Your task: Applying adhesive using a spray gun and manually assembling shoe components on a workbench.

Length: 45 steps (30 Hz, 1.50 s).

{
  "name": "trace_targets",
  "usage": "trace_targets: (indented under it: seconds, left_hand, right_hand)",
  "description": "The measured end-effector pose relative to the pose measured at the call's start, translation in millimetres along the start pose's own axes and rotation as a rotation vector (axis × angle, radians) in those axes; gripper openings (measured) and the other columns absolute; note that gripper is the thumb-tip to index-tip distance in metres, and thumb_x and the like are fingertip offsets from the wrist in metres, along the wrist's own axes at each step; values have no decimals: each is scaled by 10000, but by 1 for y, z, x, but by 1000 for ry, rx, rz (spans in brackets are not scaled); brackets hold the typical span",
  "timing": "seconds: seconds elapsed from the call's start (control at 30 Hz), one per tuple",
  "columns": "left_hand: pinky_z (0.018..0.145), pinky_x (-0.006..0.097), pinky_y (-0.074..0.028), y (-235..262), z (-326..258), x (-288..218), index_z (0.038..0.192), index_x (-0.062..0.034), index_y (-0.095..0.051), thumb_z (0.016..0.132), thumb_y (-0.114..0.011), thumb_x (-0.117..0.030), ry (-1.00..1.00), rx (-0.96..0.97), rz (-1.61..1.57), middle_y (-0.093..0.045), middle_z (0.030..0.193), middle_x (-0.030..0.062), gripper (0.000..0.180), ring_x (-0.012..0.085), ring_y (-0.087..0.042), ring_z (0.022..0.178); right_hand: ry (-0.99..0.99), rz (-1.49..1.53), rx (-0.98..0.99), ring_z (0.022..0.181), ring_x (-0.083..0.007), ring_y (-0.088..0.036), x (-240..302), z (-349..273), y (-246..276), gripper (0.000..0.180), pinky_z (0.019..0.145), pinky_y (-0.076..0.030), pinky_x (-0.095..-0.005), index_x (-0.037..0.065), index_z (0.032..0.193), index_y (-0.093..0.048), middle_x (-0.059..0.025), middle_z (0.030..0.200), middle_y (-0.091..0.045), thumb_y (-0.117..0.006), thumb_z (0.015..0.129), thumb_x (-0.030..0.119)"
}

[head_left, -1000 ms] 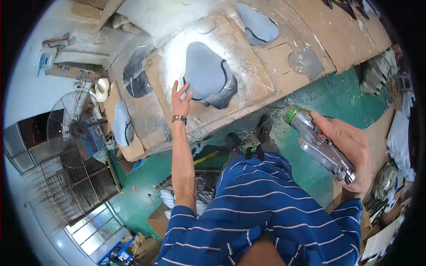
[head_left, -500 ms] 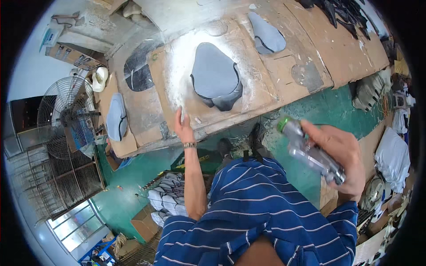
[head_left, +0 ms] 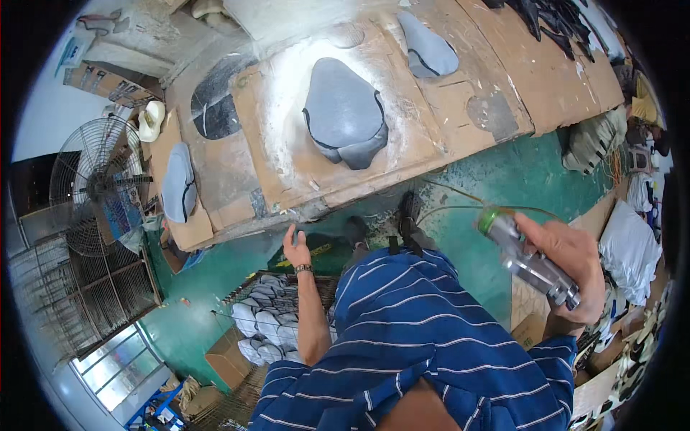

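In my right hand (head_left: 571, 262), at the right above the green floor, is a metal spray gun (head_left: 528, 258) with a green ring at its nozzle end. My fingers wrap round its body. Holding nothing, my left hand (head_left: 297, 249) hovers at the table's near edge with its fingers apart. Beyond it, a grey saddle-shaped piece (head_left: 342, 108) with black edging lies on cardboard, ringed by white residue. Similar grey pieces rest farther right (head_left: 431, 52) and at the table's left end (head_left: 177, 183).
Cardboard sheets cover the worktable (head_left: 471, 54). A caged fan (head_left: 100, 179) stands at the left. Below my left arm, a wire rack (head_left: 269, 316) holds several grey pieces. A hose (head_left: 453, 207) hangs beside the table. Black pieces (head_left: 543, 21) lie at the far right.
My left hand has drawn back from the cardboard toward me. My right hand with the spray gun has shifted slightly right and down. The grey piece stays on the table.
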<state>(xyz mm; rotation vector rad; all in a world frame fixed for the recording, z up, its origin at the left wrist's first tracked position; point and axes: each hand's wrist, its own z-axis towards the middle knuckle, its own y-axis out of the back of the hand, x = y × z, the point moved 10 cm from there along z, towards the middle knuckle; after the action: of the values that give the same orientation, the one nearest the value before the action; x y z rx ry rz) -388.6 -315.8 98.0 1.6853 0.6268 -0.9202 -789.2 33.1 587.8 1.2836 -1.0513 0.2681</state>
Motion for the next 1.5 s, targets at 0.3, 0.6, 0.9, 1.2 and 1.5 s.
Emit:
trace_targets:
  seconds: [0.3, 0.6, 0.9, 1.2, 1.5]
  left_hand:
    - [1054, 419, -460, -39, 10, -50, 1279, -35, -700, 902, -732, -116, 41, 69, -4, -662, 1316, 149, 387, 308, -611, 1221]
    - [1033, 457, -485, -56, 19, -120, 1305, -34, -681, 941, -711, -138, -52, 102, -125, -652, 1334, 126, 380, 277, -600, 1242]
    - [1014, 372, -496, -57, 36, -212, 1278, -25, -684, 959, -682, -89, -139, 41, -373, -637, 1367, 117, 325, 230, -598, 1244]
    - [1173, 501, -363, -127, 84, -338, 1281, -143, -724, 798, -821, -263, -842, 111, 409, -541, 1497, 172, 507, 405, -410, 1448]
    - [1131, 489, -429, -136, 112, -356, 886, -131, -835, 666, -890, -239, -882, 146, 319, -694, 1256, 56, 250, 366, -506, 1371]
  right_hand:
    - [68, -15, -94, 684, -287, -657, -2, -21, 9, 724, 644, -487, -352, -86, 1323, -651, -167, 788, -661, -711, 750, 352]
    - [5, -73, -324, 718, -278, -645, 1, -16, 27, 607, 680, -460, -315, -78, 1283, -677, -165, 819, -668, -769, 759, 213]
    - [38, -60, -339, 583, -192, -602, -2, -20, 28, 508, 570, -432, -307, -24, 1193, -755, -71, 660, -610, -714, 733, 188]
    - [132, -85, -106, 661, -232, -649, -18, -36, 40, 640, 589, -474, -327, -33, 1319, -681, -113, 779, -668, -807, 706, 98]
    - [44, -63, -131, 643, -280, -646, -50, -61, 40, 917, 614, -476, -363, -140, 1297, -645, -148, 726, -632, -635, 692, 549]
